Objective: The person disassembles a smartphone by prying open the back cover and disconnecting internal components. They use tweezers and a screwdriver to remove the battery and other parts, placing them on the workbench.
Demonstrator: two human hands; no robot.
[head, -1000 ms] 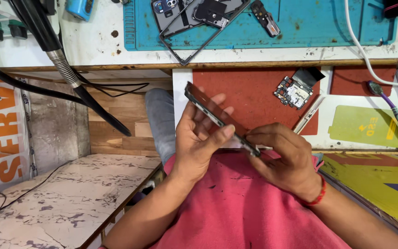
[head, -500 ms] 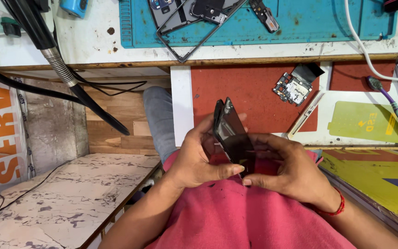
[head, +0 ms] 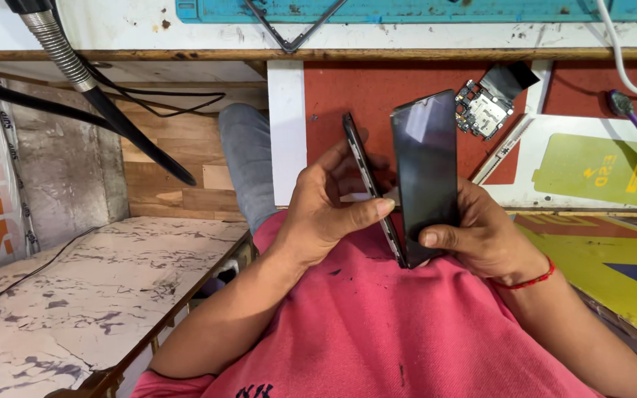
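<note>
Left hand (head: 326, 214) pinches the thin phone frame (head: 371, 193) edge-on; right hand (head: 481, 236) grips the black screen panel (head: 425, 166) upright, bottom edges meeting above the lap. Circuit board (head: 486, 110) lies on the red tabletop (head: 348, 92) beyond.

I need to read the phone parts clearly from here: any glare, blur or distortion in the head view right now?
Head view: sharp, even daylight, no motion blur on the left hand or right hand. The black screen panel carries a soft grey sheen, hiding surface detail. The phone frame shows edge-on, thin but crisp. The circuit board is in focus. Wide-angle bending shows at the desk edge.
</note>
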